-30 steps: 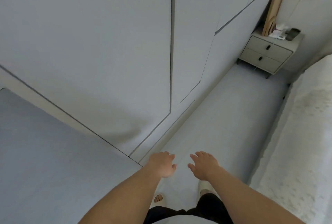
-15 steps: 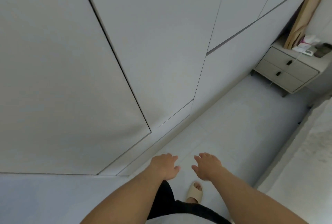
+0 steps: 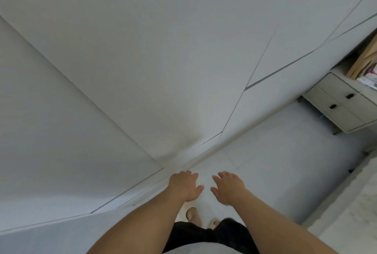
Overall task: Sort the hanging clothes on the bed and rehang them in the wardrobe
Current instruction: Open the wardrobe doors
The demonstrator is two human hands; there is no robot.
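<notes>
Item: wardrobe. Fills the upper left and centre of the frame; flat pale doors, all closed, thin seams between panels, no handles visible.

Item: left hand. Lower centre of the frame, just in front of the foot of the wardrobe doors. Grip slack, fingers spread and relaxed, holding nothing.

Item: right hand. Lower centre, just beside the left hand, apart from it. Grip likewise slack, fingers extended, empty.

Item: bed. Only a pale textured edge shows at the lower right corner of the frame. No clothes or hangers are visible on that part; the hanging clothes are not in view anywhere.

Item: bedside cabinet. Right edge of the frame, two drawers with dark pulls, a board leaning above it.

Item: floor. Pale, running from lower centre to the right; slippered feet show below the hands.

Step in hand, as judged: the opening stage, standing at the closed wardrobe with nothing collected.

Next move calls for: finding a door edge along a seam, since no pull is evident, and opening it to reach the clothes inside.
</notes>
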